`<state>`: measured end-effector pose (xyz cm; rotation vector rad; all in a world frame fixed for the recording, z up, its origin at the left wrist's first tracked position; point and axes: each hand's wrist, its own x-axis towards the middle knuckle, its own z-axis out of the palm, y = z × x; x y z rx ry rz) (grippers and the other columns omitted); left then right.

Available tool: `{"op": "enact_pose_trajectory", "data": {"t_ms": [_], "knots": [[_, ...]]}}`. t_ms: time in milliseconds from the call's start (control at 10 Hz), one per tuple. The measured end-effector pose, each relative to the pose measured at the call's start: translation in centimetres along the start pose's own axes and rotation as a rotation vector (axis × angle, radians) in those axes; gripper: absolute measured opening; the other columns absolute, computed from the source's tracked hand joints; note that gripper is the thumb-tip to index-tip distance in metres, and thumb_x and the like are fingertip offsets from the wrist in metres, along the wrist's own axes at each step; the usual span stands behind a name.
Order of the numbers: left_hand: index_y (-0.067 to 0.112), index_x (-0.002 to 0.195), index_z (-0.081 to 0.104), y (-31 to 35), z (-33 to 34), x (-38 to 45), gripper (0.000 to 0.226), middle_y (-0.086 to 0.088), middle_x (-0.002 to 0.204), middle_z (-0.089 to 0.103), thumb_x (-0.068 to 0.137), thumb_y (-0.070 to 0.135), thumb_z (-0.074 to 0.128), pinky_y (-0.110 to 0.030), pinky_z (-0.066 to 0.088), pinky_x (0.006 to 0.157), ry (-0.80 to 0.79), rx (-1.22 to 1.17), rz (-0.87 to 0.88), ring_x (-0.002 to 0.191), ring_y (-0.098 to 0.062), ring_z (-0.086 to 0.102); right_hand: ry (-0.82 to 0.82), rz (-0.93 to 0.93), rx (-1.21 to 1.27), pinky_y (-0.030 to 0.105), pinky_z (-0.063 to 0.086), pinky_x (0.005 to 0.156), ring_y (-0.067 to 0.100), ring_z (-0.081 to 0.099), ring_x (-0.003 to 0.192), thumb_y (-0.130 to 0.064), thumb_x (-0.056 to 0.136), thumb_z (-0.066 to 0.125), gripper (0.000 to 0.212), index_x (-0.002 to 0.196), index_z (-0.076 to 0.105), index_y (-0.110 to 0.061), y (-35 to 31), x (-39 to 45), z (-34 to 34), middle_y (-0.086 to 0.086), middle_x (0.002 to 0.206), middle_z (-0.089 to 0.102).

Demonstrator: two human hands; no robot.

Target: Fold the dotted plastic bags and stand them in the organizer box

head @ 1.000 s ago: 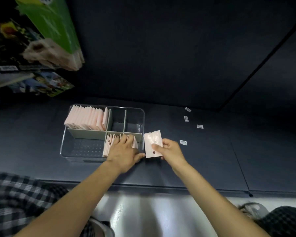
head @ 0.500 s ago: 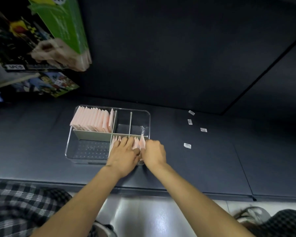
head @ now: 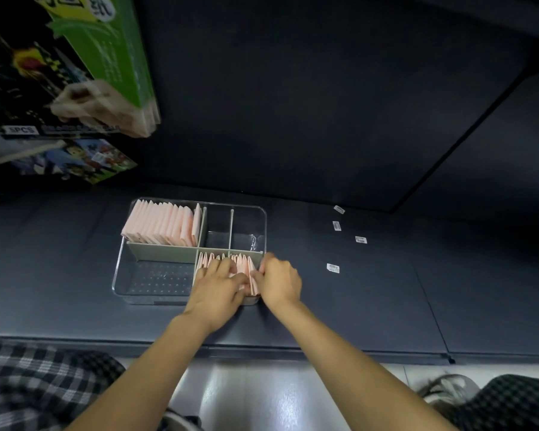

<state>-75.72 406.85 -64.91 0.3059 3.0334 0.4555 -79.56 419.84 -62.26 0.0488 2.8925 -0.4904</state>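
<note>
Organizer box: a clear plastic tray with grey dividers is sitting on the dark mat, just ahead of both forearms.
Far-left compartment: a full row of folded pink bags is standing on edge, leaning together.
Near-right compartment: a second row of folded bags is standing upright — both hands are working at it.
Left hand: it is lying over the near-right row, fingers spread and lightly bent, fingertips pressing on the bags' top edges; nothing is being pinched.
Right hand: it is sitting at the right end of that row, against the box's right wall, fingers curled in toward the last bag — whether they are gripping it or only pushing it, I cannot tell.
Other compartments: the two far-right cells and the near-left cell are showing bare bottoms.
Mat to the right: four small white labels are lying well apart from the box.
Upper left: printed packages are standing at the mat's far edge.
</note>
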Motion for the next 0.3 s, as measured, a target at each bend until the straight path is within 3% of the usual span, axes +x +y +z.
{"op": "enact_pose_trajectory", "data": {"t_ms": [200,300], "knots": [[0.032,0.123,0.056,0.1,-0.5,-1.0,0.031,0.004,0.119,0.046,0.093,0.032,0.05,-0.033,0.032,0.092,0.043,-0.117,-0.04,0.115,-0.018,0.04,-0.055,0.121,0.259,0.029,0.041,0.066,0.029,0.063,0.094,-0.049,0.084,0.063,0.035,0.087,0.048,-0.017,1.4,0.0,0.6,0.007,0.095,0.067],[0.031,0.122,0.057,1.1,-1.5,-1.1,0.028,0.007,0.119,0.049,0.096,0.033,0.046,-0.031,0.033,0.094,0.085,-0.195,-0.074,0.115,-0.015,0.042,-0.077,0.105,0.354,0.03,0.044,0.069,0.025,0.061,0.091,-0.048,0.083,0.064,0.034,0.083,0.047,-0.019,1.8,-0.7,0.0,0.004,0.089,0.066]]}}
